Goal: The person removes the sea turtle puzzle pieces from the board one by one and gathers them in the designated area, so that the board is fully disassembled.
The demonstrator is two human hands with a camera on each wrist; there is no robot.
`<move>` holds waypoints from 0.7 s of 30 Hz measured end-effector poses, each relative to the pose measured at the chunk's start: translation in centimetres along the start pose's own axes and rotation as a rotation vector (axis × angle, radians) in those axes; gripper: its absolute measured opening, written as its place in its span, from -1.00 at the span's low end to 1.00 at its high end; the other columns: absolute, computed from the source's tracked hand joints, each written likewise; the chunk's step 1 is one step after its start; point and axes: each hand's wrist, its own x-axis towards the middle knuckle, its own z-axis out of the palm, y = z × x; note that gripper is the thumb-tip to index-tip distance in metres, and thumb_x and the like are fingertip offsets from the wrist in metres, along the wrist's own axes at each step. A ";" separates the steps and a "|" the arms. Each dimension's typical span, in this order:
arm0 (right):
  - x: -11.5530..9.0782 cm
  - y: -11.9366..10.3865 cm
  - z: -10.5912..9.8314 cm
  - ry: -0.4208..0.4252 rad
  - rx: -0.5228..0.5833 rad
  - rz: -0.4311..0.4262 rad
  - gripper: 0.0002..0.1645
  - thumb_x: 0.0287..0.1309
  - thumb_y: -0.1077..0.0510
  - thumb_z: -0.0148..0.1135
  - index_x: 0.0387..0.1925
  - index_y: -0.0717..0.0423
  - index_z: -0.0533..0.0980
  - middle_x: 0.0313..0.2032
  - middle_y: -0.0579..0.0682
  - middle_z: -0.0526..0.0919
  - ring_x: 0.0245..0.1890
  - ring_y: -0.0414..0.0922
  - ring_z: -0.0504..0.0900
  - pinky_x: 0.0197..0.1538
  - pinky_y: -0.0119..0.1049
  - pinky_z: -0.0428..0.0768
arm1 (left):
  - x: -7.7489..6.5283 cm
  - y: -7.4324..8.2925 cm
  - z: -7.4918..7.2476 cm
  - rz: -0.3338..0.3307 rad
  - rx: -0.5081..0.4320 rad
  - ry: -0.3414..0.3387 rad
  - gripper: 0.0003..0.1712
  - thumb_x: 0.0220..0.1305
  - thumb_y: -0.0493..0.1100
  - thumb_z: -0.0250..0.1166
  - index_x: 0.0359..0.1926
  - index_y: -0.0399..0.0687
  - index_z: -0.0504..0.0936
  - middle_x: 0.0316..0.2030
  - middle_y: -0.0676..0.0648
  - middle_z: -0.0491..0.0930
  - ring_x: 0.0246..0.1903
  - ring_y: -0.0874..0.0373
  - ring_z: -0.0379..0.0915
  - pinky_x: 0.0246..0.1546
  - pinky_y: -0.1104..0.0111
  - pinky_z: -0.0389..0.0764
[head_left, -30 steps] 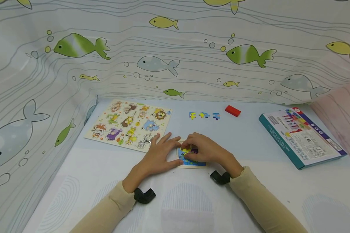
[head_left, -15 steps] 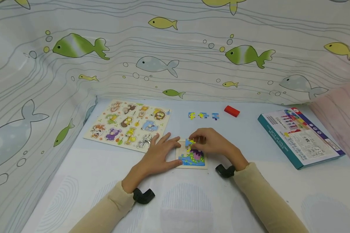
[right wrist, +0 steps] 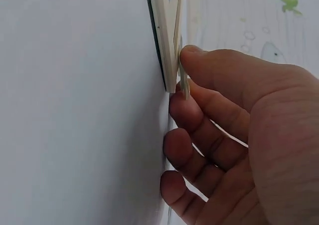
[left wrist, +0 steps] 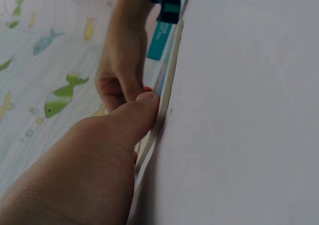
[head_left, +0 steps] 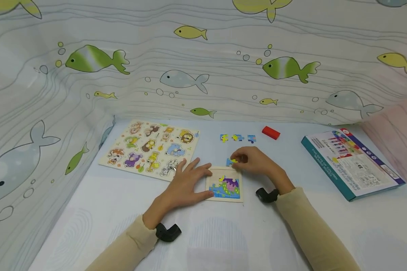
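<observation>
A small square jigsaw tray [head_left: 224, 200] with a pale wooden rim lies flat before me. Pieces showing a purple and pink shape over blue fill its lower and right parts; bare wood shows at its upper left. My left hand [head_left: 188, 184] rests at the tray's left side, fingers spread, the thumb [left wrist: 144, 105] on the rim. Just beyond the tray's top right corner, my right hand [head_left: 257, 163] pinches a blue and yellow jigsaw piece [head_left: 229, 162] between thumb and finger. Seen edge-on in the right wrist view, this thin piece [right wrist: 184, 83] is beside the tray's corner.
Several loose jigsaw pieces [head_left: 237, 138] lie in a row behind the tray. A red block [head_left: 271, 132] is to their right. An animal puzzle board [head_left: 122, 150] lies at the left, and a teal-edged box [head_left: 352, 163] at the right. A fish-printed sheet [head_left: 237, 82] rises behind.
My right hand has lifted the blue and yellow piece out of the tray and moved it up and right, past the top edge. My left hand keeps its place on the tray.
</observation>
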 end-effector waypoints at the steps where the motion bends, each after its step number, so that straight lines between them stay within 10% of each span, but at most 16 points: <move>1: 0.0 0.1 0.0 -0.005 0.002 0.001 -0.63 0.18 0.08 0.46 0.03 0.03 0.67 -0.25 -0.06 0.63 -0.22 -0.11 0.52 -0.14 -0.31 0.57 | 0.0 0.0 0.1 0.001 0.002 -0.003 -0.35 0.22 0.39 0.30 0.23 0.23 0.55 0.48 0.12 0.36 0.58 -0.11 0.02 0.52 -0.21 -0.21; 21: 4.6 0.0 -0.7 -0.005 -0.027 0.010 -0.64 0.26 0.08 0.40 0.07 0.02 0.63 -0.31 -0.01 0.58 -0.27 -0.08 0.50 -0.18 -0.29 0.52 | 0.0 0.1 0.0 -0.002 0.018 -0.009 -0.35 0.23 0.40 0.29 0.23 0.25 0.54 0.48 0.13 0.35 0.58 -0.11 0.02 0.53 -0.21 -0.20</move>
